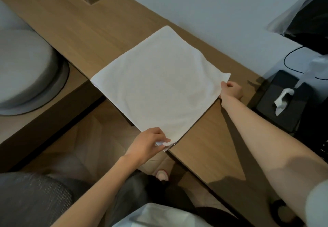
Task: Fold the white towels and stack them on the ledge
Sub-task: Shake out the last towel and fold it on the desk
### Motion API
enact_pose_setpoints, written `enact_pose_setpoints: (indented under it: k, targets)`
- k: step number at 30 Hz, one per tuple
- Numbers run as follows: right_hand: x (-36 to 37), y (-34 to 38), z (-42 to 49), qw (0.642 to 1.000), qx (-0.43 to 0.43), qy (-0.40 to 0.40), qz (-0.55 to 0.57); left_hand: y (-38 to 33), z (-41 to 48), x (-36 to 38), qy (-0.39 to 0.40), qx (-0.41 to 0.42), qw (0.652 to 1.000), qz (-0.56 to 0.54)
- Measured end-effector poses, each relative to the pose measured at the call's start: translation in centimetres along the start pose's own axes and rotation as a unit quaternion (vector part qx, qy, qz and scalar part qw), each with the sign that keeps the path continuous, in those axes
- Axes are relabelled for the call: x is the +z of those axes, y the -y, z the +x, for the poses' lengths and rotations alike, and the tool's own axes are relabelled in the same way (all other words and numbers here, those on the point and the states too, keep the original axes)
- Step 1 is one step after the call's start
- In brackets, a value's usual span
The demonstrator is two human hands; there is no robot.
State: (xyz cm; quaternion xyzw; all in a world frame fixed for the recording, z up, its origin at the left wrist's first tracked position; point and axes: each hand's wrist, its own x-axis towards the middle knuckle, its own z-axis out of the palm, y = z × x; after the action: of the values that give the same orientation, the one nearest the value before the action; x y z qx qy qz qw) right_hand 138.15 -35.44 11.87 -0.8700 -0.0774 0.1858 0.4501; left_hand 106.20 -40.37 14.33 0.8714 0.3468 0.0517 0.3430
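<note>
Wooden ledge (88, 37) bears one towel (159, 83), corners pinched by left hand (147, 143) and right hand (231, 92); folding barely begun, nothing stacked.

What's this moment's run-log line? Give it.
towel: spread on ledge | left hand: pinches near corner | right hand: pinches right corner

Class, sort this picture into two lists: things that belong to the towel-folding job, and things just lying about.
Job: white towel, wooden ledge, left hand and right hand, each pinching a towel corner.
Lying about: black tissue box, cable, grey cushion, shoe.
</note>
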Motion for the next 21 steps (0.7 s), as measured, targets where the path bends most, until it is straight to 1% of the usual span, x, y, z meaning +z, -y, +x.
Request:
enact_pose_setpoints:
  k: [2,3,5,7,9,11,14,17,21]
  targets:
    - [-0.1,-0.2,0.1,1.000,-0.015,0.000,0.003,0.1,-0.4,-0.3,-0.031,0.003,0.999,0.020]
    - [0.0,-0.2,0.0,1.000,-0.027,0.000,-0.003,0.2,-0.6,-0.5,-0.041,0.027,0.997,0.051]
    - [0.1,-0.3,-0.2,0.997,-0.066,0.003,-0.038,0.3,-1.1,-0.6,-0.031,0.090,0.984,0.149]
    - [0.2,-0.3,-0.4,0.992,-0.091,0.005,-0.084,0.5,-1.6,-0.2,-0.011,0.122,0.966,0.227]
    - [0.2,-0.5,-0.2,0.990,-0.096,0.009,-0.107,0.8,-1.8,0.6,-0.011,0.129,0.963,0.236]
    - [0.2,-0.9,0.1,0.988,-0.100,0.008,-0.114,1.1,-1.9,1.2,-0.029,0.133,0.966,0.220]
    - [0.3,-1.2,0.4,0.990,-0.102,0.000,-0.099,1.4,-2.0,1.6,-0.048,0.133,0.969,0.201]
    - [0.7,-0.8,0.8,0.997,-0.051,-0.001,-0.050,1.5,-1.6,1.6,-0.053,0.140,0.964,0.222]
    - [0.9,-0.3,1.2,0.998,-0.018,0.009,-0.056,1.0,-1.0,1.8,-0.074,0.163,0.953,0.242]
